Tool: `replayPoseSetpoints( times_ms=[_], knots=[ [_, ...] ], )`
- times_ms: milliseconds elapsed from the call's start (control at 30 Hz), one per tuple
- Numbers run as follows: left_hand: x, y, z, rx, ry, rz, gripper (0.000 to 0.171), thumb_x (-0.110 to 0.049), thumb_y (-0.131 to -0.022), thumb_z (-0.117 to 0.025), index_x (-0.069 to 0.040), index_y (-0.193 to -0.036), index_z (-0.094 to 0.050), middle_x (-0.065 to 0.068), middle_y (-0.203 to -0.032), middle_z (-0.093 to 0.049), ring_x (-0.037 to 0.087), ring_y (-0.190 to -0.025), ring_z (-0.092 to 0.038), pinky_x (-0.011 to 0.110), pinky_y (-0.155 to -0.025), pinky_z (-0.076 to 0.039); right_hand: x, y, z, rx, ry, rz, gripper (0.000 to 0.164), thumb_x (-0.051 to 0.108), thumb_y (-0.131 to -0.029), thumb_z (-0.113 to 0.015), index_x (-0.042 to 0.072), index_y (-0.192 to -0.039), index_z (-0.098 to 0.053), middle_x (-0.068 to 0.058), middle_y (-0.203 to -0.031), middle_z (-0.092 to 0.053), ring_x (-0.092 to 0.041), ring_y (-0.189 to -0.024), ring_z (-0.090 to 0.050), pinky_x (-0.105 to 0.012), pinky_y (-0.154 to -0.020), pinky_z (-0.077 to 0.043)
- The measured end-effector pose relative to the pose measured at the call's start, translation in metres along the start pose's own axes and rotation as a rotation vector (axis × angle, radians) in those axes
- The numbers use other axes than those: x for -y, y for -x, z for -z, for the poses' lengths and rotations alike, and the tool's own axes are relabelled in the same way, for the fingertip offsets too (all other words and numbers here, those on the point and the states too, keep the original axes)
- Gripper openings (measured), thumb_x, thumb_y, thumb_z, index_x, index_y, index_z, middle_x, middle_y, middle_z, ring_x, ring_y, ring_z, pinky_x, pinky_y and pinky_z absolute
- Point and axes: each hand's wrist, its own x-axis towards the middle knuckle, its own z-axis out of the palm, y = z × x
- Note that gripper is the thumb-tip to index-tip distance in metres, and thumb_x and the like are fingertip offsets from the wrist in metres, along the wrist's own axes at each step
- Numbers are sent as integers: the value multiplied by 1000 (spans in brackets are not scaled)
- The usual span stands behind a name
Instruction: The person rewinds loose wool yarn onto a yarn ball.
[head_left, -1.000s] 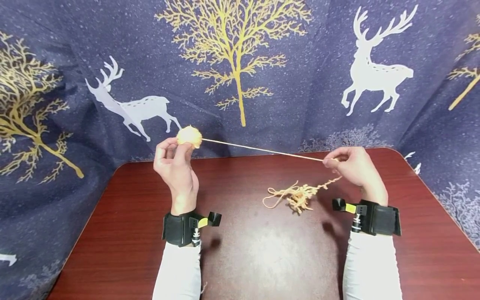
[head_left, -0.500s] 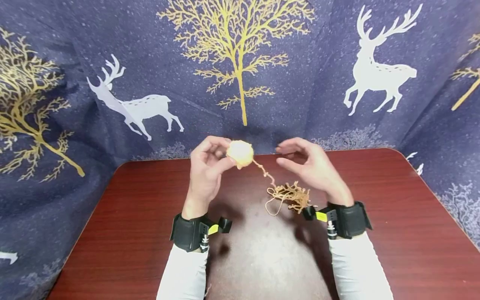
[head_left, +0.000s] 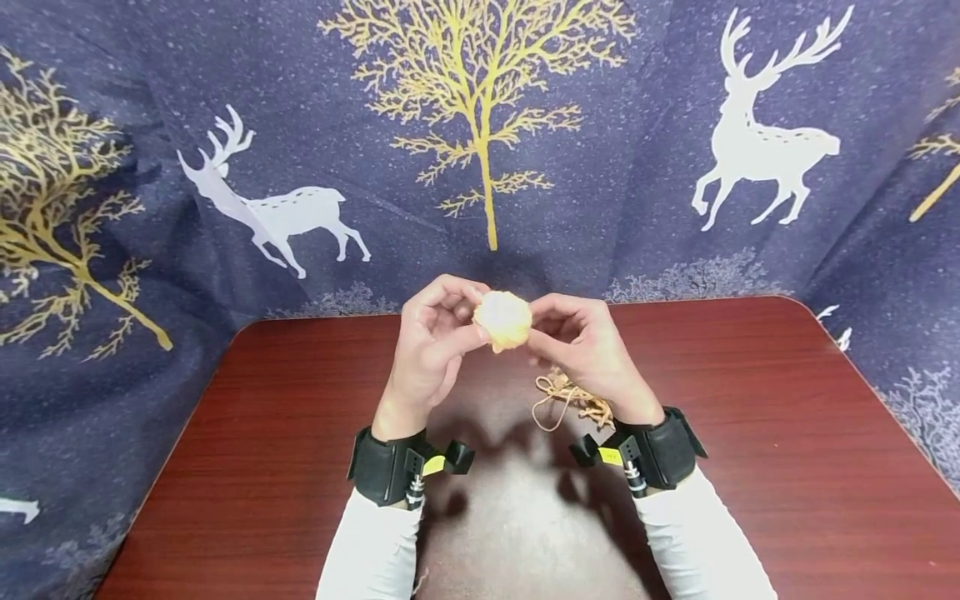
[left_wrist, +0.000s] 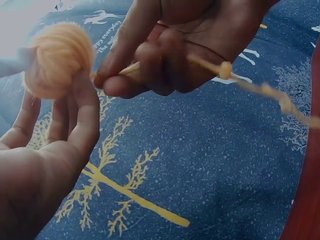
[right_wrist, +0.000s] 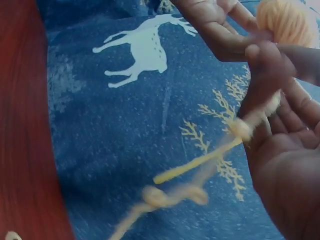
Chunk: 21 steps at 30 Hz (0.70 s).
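A small peach-yellow ball of yarn (head_left: 502,320) is held above the table by my left hand (head_left: 431,350), thumb and fingers round its side. Right beside the ball, my right hand (head_left: 588,348) pinches the yarn strand (left_wrist: 129,69) between thumb and forefinger, as the left wrist view shows. From that pinch the strand runs back under the curled fingers and trails off, kinked and knotted. The right wrist view shows its knotted length (right_wrist: 172,196) hanging down, slightly blurred. On the table, a loose tangle of yarn (head_left: 558,387) lies partly hidden behind my right hand.
The reddish-brown table (head_left: 300,442) has its far edge just behind the hands. Beyond it hangs a dark blue cloth (head_left: 585,225) printed with white deer and gold trees. Each wrist wears a black strap (head_left: 382,467) with a small camera mount.
The taut strand between the hands has gone slack. My left hand brought the ball right and slightly down; my right hand released the strand, came left and now pinches it beside the ball.
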Motion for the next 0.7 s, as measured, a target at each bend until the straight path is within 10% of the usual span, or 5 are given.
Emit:
replayPoseSetpoints(
  times_ms=[133,300,467,700],
  knots=[
    [2,-2,0,-107,-122,-22,33,18,-75,-64,-6,-97,-66,6,-98,-69,16,-88,-66,24,-70,-57,5,3,1,-18,289,-8,9,4,-89,-77,7,-97,-77,-6,-82,-74,-12,-59,-59,-22,-49,-48],
    [6,-3,8,-156,-539,-52,26,15,-74,-70,7,-98,-62,9,-94,-66,16,-84,-66,26,-67,-60,14,7,7,49,532,29,9,10,-89,-78,17,-96,-80,8,-81,-72,-11,-61,-59,-22,-53,-49],
    [7,0,16,-29,-773,50,27,10,-72,-73,2,-96,-65,12,-92,-63,19,-83,-65,34,-74,-61,19,8,14,71,459,28,12,4,-88,-78,14,-93,-79,6,-79,-71,-13,-60,-58,-23,-50,-48],
    [9,2,18,263,-762,230,24,8,-73,-72,-3,-93,-64,6,-89,-65,19,-82,-64,31,-75,-57,22,8,23,78,299,3,13,0,-87,-77,11,-94,-77,-5,-77,-72,-17,-55,-55,-23,-46,-45]
  ],
)
